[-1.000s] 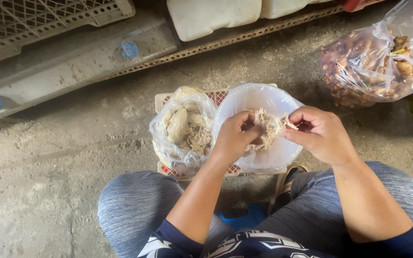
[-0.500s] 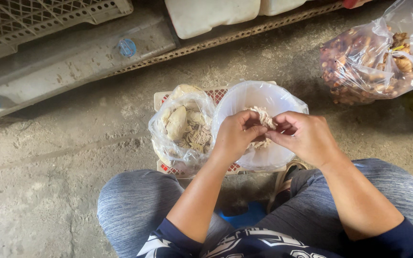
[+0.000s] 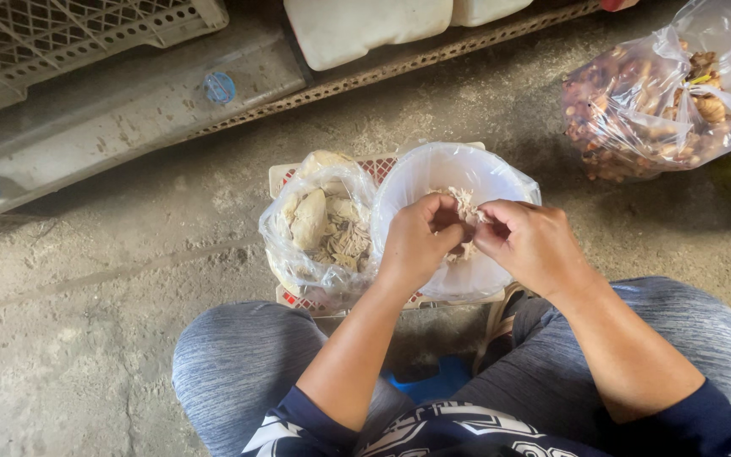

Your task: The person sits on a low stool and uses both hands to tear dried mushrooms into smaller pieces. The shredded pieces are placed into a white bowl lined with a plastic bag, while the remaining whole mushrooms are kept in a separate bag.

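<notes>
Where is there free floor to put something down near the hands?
Bare concrete floor lies left of the clear bag of pale pieces. Another patch runs between the white bowl and the bag of brown pieces. It is crowded at the bowl, where left hand and right hand meet.

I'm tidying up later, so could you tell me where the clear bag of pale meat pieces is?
In the head view, the clear bag of pale meat pieces sits left of centre on the red crate, directly beside the white bowl.
</notes>
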### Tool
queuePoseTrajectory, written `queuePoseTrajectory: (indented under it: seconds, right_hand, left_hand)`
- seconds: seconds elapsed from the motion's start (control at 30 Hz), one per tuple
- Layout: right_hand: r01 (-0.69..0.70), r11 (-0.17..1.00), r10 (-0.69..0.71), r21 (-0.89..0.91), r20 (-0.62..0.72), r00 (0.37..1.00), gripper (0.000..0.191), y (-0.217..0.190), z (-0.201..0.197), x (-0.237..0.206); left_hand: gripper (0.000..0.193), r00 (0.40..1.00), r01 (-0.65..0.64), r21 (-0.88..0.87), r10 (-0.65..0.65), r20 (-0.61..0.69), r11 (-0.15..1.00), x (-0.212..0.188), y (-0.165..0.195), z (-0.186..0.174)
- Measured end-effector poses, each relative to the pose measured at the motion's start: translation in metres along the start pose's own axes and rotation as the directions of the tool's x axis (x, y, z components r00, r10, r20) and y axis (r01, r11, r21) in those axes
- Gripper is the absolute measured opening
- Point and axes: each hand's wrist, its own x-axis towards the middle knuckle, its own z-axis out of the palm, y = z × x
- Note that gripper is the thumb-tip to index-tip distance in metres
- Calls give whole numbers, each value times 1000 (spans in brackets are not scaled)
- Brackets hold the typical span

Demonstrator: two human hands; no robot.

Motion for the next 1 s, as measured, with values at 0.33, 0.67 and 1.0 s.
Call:
queuePoseTrajectory:
  seconds: [0.33,0.67,1.0]
  right_hand:
    - [49,998,-47,37,-55,997,13,1,-1,0]
    - [74,969,-32,234,-177,984,21,11,-20,-2]
    - [-39,976,35,216,22,999,30,-7,-14,4]
  left_hand:
    - [19,981,-175,181,188,-54,968,-4,7,4]
    - [21,921,-285,405,365,-135,869,0,11,-4]
    - [20,893,-427,385,449,36,818,-8,22,-4]
